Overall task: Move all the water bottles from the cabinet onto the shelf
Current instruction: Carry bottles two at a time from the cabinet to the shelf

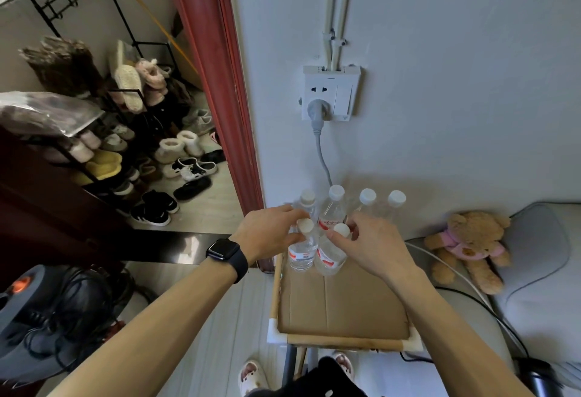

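rack (342, 340): pole frame with white corner joints, top lined with cardboard (345, 302), near half bare
left hand (270, 233): watch (224, 253) on the wrist, fingers wrapped round the neck of the left front bottle (301, 252)
right hand (374, 245): fingertips pinching the right front bottle (330, 258) at its cap
front pair: upright on the cardboard, touching each other
back row of bottles (367, 197): four white caps lined up against the wall
step: could be setting this pair down or lifting it; I'd guess this rack is the shelf, so all six already sit where they belong
next: either way, keep both upright and don't knock the row behind
writing: red-and-white labels, way too blurry to read
further back: wall socket (330, 93) with a plug in it
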`<state>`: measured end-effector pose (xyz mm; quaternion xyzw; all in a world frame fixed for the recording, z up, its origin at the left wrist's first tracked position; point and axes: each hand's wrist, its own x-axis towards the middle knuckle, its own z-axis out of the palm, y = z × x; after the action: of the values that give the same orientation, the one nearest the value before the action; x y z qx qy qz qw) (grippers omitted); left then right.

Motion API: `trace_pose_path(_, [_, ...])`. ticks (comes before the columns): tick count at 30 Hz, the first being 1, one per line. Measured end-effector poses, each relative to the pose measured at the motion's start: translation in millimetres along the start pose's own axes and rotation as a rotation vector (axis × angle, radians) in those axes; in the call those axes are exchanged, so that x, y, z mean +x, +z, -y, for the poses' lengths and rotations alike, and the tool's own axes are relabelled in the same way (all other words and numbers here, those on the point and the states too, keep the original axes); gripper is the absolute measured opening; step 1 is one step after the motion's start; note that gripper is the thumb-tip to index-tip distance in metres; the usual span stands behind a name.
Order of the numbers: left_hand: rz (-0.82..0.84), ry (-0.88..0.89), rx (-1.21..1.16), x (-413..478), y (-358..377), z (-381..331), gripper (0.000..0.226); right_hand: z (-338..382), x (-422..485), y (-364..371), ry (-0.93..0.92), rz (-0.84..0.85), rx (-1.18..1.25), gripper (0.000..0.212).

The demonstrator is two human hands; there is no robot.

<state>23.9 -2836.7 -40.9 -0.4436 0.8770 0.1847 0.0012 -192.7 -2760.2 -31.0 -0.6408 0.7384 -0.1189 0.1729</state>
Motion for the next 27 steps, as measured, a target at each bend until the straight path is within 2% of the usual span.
trace_pose_path(6, [-0.077, -0.052, 0.14, -1.6, -0.8, -11.7, 0.038, 2.0, -0.9, -1.0, -0.052, 0.007, 0.008, 0.035])
trace_pose_path(9, [-0.045, -0.028, 0.095, -2.4, 0.7, -14.3, 0.041, 1.7, -0.6, -3.4, -0.055, 0.027, -0.01, 0.033])
trace_pose_path(12, [0.025, 0.035, 0.067, -1.5, -5.7, -12.0, 0.042, 4.2, -1.9, -3.9, -0.027, 0.025, -0.046, 0.038])
trace_pose_path(15, [0.004, -0.012, 0.12, 4.7, -12.0, -12.3, 0.037, 8.9, 0.7, -5.8, -0.042, 0.022, -0.065, 0.041])
trace_pose_path(19, [-0.011, -0.04, 0.016, 6.7, -7.2, -17.7, 0.035, 15.6, 6.7, -13.4, -0.153, 0.066, -0.064, 0.032])
trace_pose_path(27, [-0.007, -0.022, -0.078, 6.1, -7.5, -17.9, 0.033, -1.0, 11.5, -13.9, -0.129, 0.08, -0.003, 0.024])
